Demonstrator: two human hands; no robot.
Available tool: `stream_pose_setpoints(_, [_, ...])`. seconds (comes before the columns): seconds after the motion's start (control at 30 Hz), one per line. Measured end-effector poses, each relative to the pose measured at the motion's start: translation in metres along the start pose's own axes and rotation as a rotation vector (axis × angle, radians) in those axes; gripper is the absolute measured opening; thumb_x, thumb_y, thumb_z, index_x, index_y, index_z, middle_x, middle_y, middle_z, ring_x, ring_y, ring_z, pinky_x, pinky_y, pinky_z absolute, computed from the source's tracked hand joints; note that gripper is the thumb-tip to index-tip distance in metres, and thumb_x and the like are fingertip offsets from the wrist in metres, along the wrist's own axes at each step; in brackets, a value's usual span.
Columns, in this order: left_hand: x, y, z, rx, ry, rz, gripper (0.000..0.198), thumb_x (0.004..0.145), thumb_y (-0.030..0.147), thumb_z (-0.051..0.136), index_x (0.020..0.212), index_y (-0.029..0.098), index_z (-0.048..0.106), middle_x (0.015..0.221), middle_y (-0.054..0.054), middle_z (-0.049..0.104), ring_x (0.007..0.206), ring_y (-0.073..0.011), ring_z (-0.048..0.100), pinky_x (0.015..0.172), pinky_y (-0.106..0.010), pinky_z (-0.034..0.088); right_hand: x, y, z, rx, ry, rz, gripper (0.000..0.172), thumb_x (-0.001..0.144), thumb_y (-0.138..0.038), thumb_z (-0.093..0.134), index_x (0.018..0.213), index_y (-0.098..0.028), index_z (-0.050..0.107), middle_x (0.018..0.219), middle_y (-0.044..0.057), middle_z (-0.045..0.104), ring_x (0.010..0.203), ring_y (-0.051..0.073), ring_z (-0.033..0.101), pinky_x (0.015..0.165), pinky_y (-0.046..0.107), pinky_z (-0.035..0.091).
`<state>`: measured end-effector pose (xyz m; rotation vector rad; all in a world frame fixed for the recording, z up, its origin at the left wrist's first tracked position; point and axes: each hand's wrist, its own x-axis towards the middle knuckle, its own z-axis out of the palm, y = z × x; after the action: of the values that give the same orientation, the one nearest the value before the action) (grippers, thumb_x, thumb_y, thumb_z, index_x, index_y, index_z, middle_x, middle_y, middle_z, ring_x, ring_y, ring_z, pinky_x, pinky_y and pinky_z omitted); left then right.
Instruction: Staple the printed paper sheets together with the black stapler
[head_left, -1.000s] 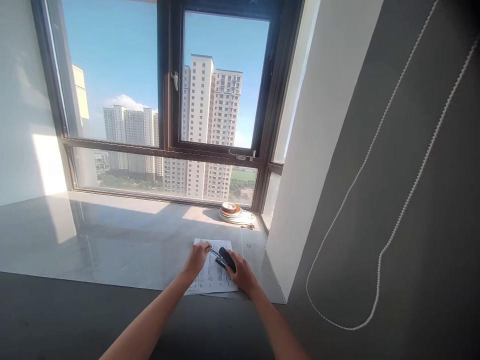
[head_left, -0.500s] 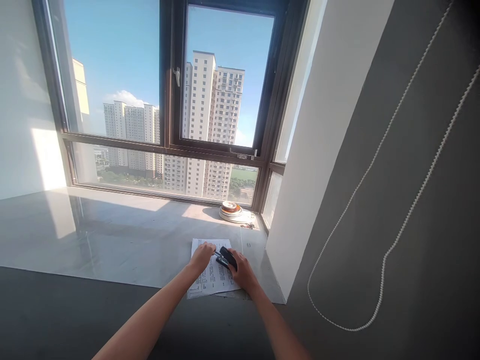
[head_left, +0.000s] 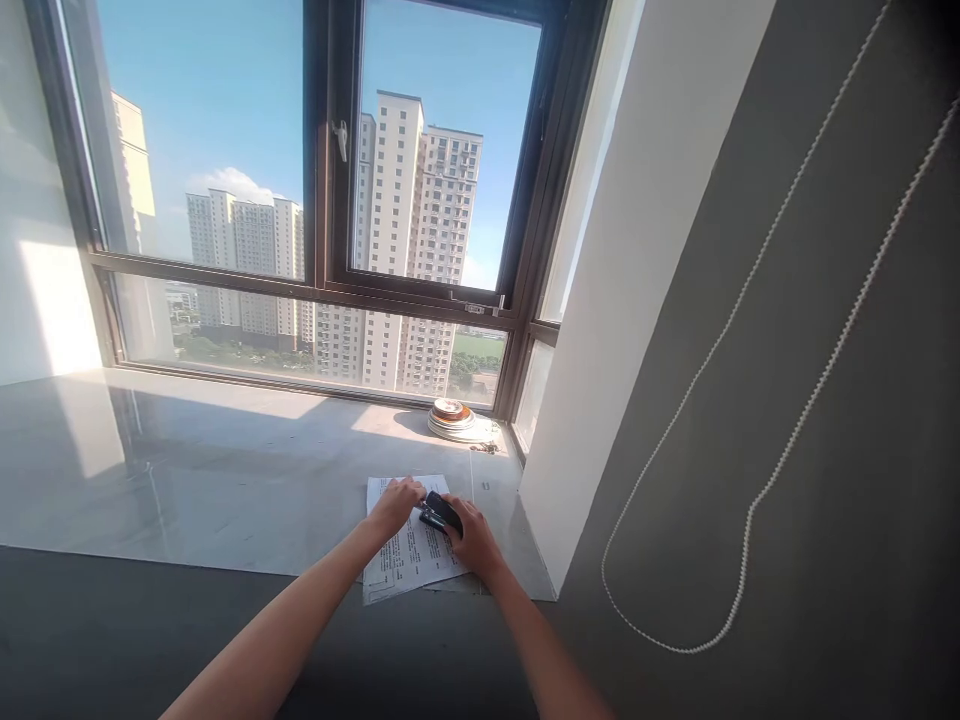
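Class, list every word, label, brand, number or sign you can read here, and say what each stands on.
No text can be read with certainty.
Papers: rows of dark print, too small and blurred to quote.
Black stapler: no lettering can be made out.
Windowsill: small dark marks near its right end, too small to tell whether they are writing.

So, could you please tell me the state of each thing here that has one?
Stapler: opened, top raised off its base
Right hand: gripping the stapler
Left hand: closed at the stapler's metal part
Papers: printed side up, one corner past the edge of the sill
Window sash: apparently shut, handle pointing down
Blind cord: hanging in a loop
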<state>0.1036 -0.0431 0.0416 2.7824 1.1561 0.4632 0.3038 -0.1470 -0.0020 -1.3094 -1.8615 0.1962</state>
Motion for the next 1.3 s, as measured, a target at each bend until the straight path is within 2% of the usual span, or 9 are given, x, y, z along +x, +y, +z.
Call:
stream_pose_setpoints(0.17, [0.005,-0.002,-0.005,-0.054,-0.050,0.038,0.025,0.092,0.006,0.055,0.077,0.019,0.070,0.094,-0.011,0.076,0.098,-0.0272,0.069,0.088,-0.037,0.048,0.001,0.001,-0.001,-0.004,-0.009,0.011,0.064,0.085,-0.006,0.061,0.143,-0.032,0.056,0.128,0.006,0.069,0.119,0.028,0.063,0.105,0.040,0.051])
stream_pose_setpoints(0.37, [0.004,-0.008,-0.009,-0.122,-0.089,0.025,0.019,0.088,0.010,0.061,0.080,0.021,0.074,0.092,-0.008,0.077,0.093,-0.0255,0.071,0.083,-0.032,0.048,0.002,-0.002,-0.003,0.005,-0.012,0.013,0.064,0.084,-0.006,0.062,0.142,-0.032,0.057,0.129,0.005,0.069,0.121,0.027,0.063,0.107,0.040,0.049])
stream_pose_setpoints(0.67, [0.005,-0.013,-0.009,-0.163,-0.110,-0.012,0.018,0.079,0.012,0.064,0.077,0.023,0.079,0.079,-0.006,0.076,0.080,-0.0234,0.070,0.078,-0.030,0.048,0.001,-0.003,-0.004,0.000,-0.024,0.010,0.062,0.086,-0.008,0.061,0.144,-0.031,0.056,0.128,0.006,0.069,0.121,0.027,0.063,0.108,0.041,0.050])
stream_pose_setpoints(0.83, [0.007,-0.016,-0.010,-0.213,-0.105,-0.031,0.015,0.078,0.018,0.067,0.078,0.024,0.081,0.079,-0.005,0.078,0.078,-0.0239,0.071,0.077,-0.031,0.050,0.000,-0.004,-0.006,-0.012,-0.028,0.025,0.060,0.089,-0.012,0.062,0.145,-0.031,0.057,0.129,0.007,0.069,0.117,0.026,0.065,0.104,0.041,0.052])
stream_pose_setpoints(0.97, [0.006,-0.025,-0.011,-0.253,-0.104,-0.040,0.014,0.077,0.025,0.071,0.084,0.024,0.083,0.084,-0.005,0.081,0.086,-0.0249,0.074,0.082,-0.031,0.053,0.000,-0.004,-0.006,-0.006,-0.021,0.003,0.060,0.088,-0.011,0.063,0.145,-0.031,0.057,0.129,0.006,0.069,0.118,0.025,0.065,0.104,0.040,0.052])
stream_pose_setpoints(1.07, [-0.001,-0.038,-0.003,-0.321,-0.001,-0.123,0.019,0.076,0.027,0.073,0.091,0.023,0.083,0.097,-0.008,0.083,0.098,-0.0278,0.076,0.091,-0.035,0.055,-0.001,-0.003,-0.005,0.000,-0.017,0.023,0.061,0.088,-0.011,0.062,0.145,-0.033,0.056,0.131,0.006,0.068,0.120,0.026,0.064,0.106,0.041,0.051])
stream_pose_setpoints(1.17, [-0.011,-0.047,0.011,-0.551,0.106,-0.229,0.030,0.075,0.029,0.073,0.101,0.017,0.081,0.107,-0.013,0.082,0.103,-0.0301,0.077,0.095,-0.039,0.057,0.000,-0.002,-0.004,0.011,-0.008,0.030,0.061,0.088,-0.011,0.063,0.145,-0.033,0.056,0.131,0.006,0.068,0.121,0.027,0.063,0.108,0.042,0.050])
stream_pose_setpoints(1.3, [-0.019,-0.036,0.021,-0.767,0.088,-0.238,0.049,0.070,0.029,0.076,0.116,0.016,0.071,0.109,-0.014,0.082,0.110,-0.0328,0.076,0.095,-0.040,0.058,0.001,-0.003,-0.004,0.037,-0.017,0.010,0.060,0.089,-0.012,0.063,0.145,-0.032,0.056,0.132,0.006,0.068,0.122,0.027,0.063,0.109,0.042,0.049])
